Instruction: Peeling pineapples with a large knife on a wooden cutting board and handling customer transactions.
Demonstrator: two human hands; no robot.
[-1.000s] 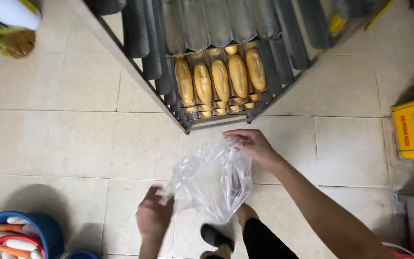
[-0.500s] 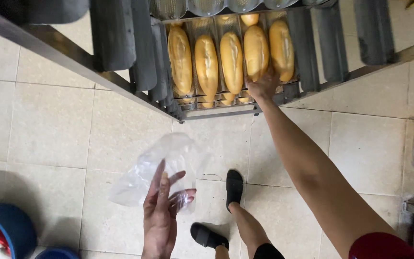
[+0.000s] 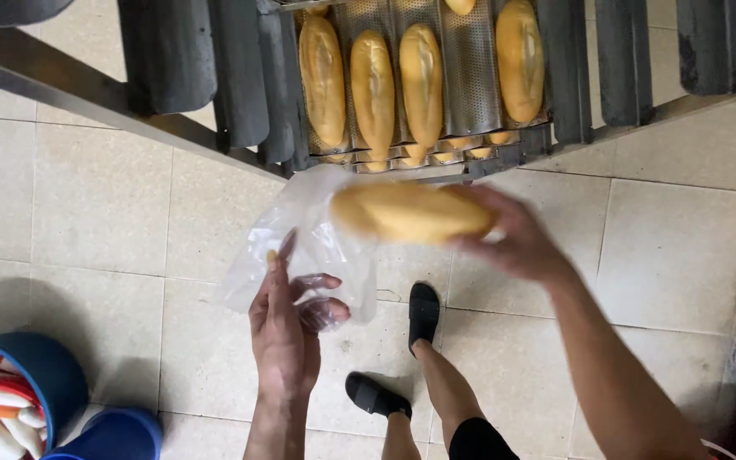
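My left hand [image 3: 287, 328] pinches the edge of a clear plastic bag [image 3: 300, 238] and holds it up over the tiled floor. My right hand [image 3: 517, 238] grips a golden bread loaf [image 3: 411, 213] sideways, its left end at the bag's mouth. Just above, a perforated metal baking tray [image 3: 470, 77] on a rack carries several more loaves [image 3: 372, 85] standing in its grooves.
Dark empty wavy trays [image 3: 215, 60] sit on the metal rack frame [image 3: 87, 98] to either side. A blue bucket [image 3: 40, 375] with white and orange sticks is at the lower left. My feet in black sandals [image 3: 423, 311] stand on beige tiles.
My right hand has taken a loaf off the tray and brought it down to the bag. My left hand lifted the bag higher.
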